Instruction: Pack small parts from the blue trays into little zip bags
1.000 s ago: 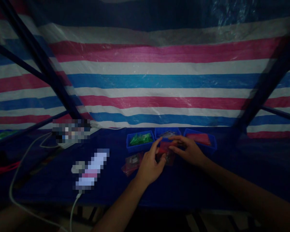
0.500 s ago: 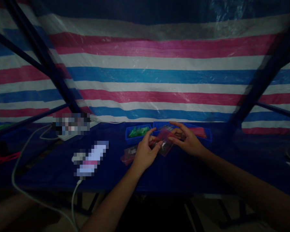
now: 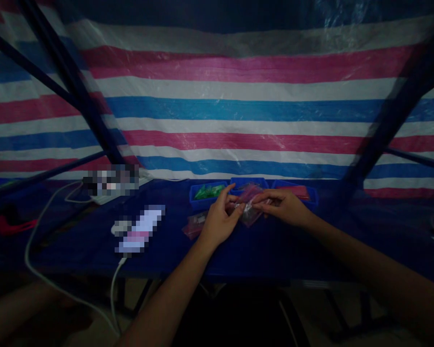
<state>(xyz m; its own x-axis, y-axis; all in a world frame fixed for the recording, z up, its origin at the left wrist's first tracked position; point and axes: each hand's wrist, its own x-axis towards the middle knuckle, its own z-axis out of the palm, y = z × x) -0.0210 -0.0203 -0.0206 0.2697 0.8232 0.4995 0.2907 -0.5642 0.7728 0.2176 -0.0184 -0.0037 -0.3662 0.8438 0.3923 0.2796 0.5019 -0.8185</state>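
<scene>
Between my two hands is a small pinkish clear plastic bag (image 3: 250, 215) with something greyish inside that I cannot make out. My left hand (image 3: 220, 217) grips its left side between thumb and fingers. At the bag's right side, my right hand (image 3: 285, 207) pinches it with thumb and fingertips. More pinkish plastic bags (image 3: 194, 226) lie on the blue table just left of my left hand. Behind the hands stand three blue trays: one with green pieces (image 3: 208, 191), a middle one (image 3: 249, 181) partly hidden, and one with red pieces (image 3: 298, 193).
To the left on the table (image 3: 181, 260) lie a blurred-out phone (image 3: 141, 230) on a white cable (image 3: 113, 289) and a small white object (image 3: 121, 227). A power strip (image 3: 112, 188) sits farther back. Another person's arm (image 3: 21, 306) shows at lower left. Striped sheeting (image 3: 238, 111) hangs behind.
My right hand's fingers have closed in from a more spread pose and now pinch the bag's right side. My left hand keeps its hold. The view has shifted slightly.
</scene>
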